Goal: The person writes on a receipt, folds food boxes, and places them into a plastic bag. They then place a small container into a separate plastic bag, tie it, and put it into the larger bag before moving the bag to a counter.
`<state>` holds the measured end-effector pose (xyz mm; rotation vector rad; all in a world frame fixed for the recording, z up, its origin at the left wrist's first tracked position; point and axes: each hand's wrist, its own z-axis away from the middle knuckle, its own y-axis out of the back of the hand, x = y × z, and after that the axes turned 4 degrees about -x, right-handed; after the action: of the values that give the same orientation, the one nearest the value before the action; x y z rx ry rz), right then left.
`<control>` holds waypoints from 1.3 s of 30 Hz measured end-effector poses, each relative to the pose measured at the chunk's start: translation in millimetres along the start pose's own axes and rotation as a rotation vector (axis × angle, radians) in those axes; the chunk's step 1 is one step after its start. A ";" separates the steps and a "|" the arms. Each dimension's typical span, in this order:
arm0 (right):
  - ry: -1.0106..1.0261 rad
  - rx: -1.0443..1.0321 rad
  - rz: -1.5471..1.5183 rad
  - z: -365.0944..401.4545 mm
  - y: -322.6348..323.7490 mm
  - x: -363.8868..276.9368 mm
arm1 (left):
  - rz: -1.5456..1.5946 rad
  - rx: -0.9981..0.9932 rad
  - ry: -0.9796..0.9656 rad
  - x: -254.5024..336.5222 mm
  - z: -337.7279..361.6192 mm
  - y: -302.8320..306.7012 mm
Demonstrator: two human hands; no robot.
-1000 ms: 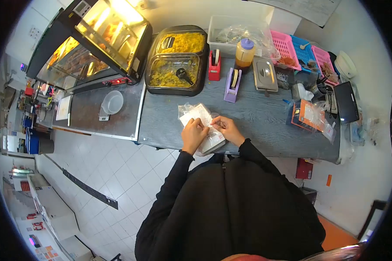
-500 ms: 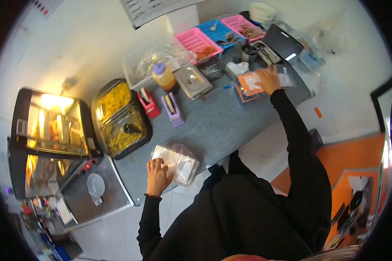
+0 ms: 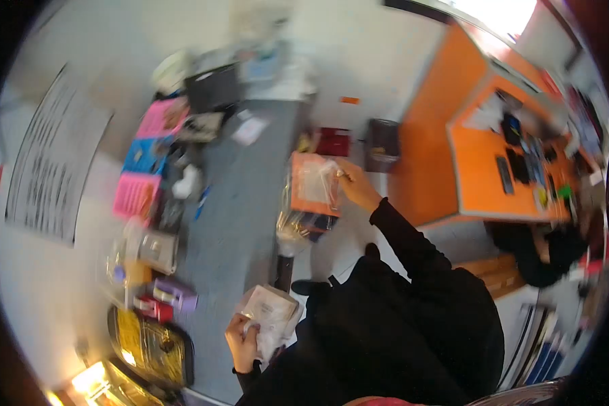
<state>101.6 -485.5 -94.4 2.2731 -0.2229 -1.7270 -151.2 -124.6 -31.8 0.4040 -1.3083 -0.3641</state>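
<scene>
My left hand (image 3: 241, 340) is closed around the edge of a whitish packet in clear plastic (image 3: 272, 312), at the front edge of the table. My right hand (image 3: 354, 183) pinches the top corner of an orange and dark package in clear plastic (image 3: 314, 188). That package hangs past the table's edge, over the floor, with loose plastic at its lower left. Motion smears both packages, so their contents cannot be made out.
On the grey table (image 3: 227, 183) lie a blue pen (image 3: 201, 203), a white paper (image 3: 250, 130), a purple tape dispenser (image 3: 176, 294), pink and blue baskets (image 3: 144, 155) and a dark screen (image 3: 213, 88). An orange counter (image 3: 430, 135) stands to the right, with a person (image 3: 551, 254) beside it.
My view has swung right, toward the orange counter. The orange package has been lifted off the table by my right hand. The whitish packet is now in my left hand's grip.
</scene>
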 end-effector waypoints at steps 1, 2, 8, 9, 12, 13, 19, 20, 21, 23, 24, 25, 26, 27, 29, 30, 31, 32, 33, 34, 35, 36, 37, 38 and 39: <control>-0.016 0.051 0.101 14.6 34.3 -16.1 | 0.049 -0.064 -0.067 10.5 -15.1 -16.3; -0.032 0.090 0.198 26.9 66.8 -22.9 | 0.101 -0.121 -0.127 23.1 -29.3 -35.1; 0.070 0.244 0.382 109.4 277.4 -34.2 | 0.307 -0.423 -0.293 161.5 -113.9 -192.4; 0.049 0.284 0.396 122.6 309.8 -27.8 | 0.298 -0.452 -0.341 189.9 -127.4 -223.8; -0.016 0.409 0.446 156.6 393.5 11.2 | 0.415 -0.567 -0.314 261.6 -163.3 -324.6; -0.050 0.431 0.486 166.5 415.8 29.3 | 0.446 -0.610 -0.341 279.7 -175.7 -357.3; -0.004 0.643 0.713 196.0 523.9 107.1 | 0.770 -0.861 -0.192 378.3 -196.5 -558.3; 0.006 0.665 0.728 196.8 538.4 113.1 | 0.818 -0.916 -0.140 383.5 -199.0 -586.3; 0.014 0.689 0.741 196.4 553.9 117.2 | 0.792 -0.924 -0.142 388.4 -201.7 -612.8; 0.004 0.764 0.719 196.2 576.8 134.0 | 0.738 -0.936 -0.147 395.2 -207.1 -655.7; -0.058 0.779 0.726 199.8 584.7 145.0 | 0.608 -0.972 -0.185 396.4 -210.9 -671.4; -0.118 0.786 0.731 202.1 591.1 152.8 | 0.480 -0.998 -0.218 397.3 -214.1 -681.5; -0.177 0.786 0.733 202.8 595.3 161.1 | 0.353 -1.015 -0.245 393.7 -215.7 -687.5; -0.130 0.780 0.714 199.5 592.2 146.6 | 0.330 -1.014 -0.326 393.3 -213.0 -685.7; -0.106 0.911 0.970 203.9 579.3 134.5 | 0.269 -1.000 -0.479 387.3 -206.2 -674.1; -0.086 0.979 1.090 207.1 566.8 127.2 | 0.357 -0.961 -0.528 371.3 -206.0 -668.7; -0.069 1.075 1.018 210.5 544.4 106.3 | 0.441 -0.915 -0.582 344.6 -206.3 -662.3; -0.049 1.166 0.937 214.5 514.2 89.7 | 0.522 -0.859 -0.641 321.2 -203.1 -648.0; -0.067 1.171 0.857 219.9 481.6 87.2 | 0.461 -0.877 -0.574 305.1 -194.4 -619.3; -0.080 1.164 0.770 227.2 445.6 85.0 | 0.404 -0.880 -0.502 284.4 -182.0 -585.6; -0.051 1.023 0.906 237.2 403.7 93.4 | 0.423 -0.837 -0.411 242.3 -169.9 -562.3; 0.007 0.919 0.758 239.1 355.9 93.0 | 0.452 -0.779 -0.319 185.2 -159.8 -542.6; -0.009 0.709 0.530 250.0 304.8 98.9 | 0.166 -0.722 -0.230 117.4 -153.9 -522.7; 0.020 0.451 0.389 254.9 257.6 83.4 | -0.106 -0.653 -0.101 57.8 -135.6 -495.0; 0.131 0.196 0.326 261.5 213.3 61.9 | -0.073 -0.515 -0.031 16.0 -93.8 -461.4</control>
<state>-123.1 -738.7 -150.0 2.3133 -0.7201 -1.4396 -70.5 -528.5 -260.6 0.0115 -1.1796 -0.7491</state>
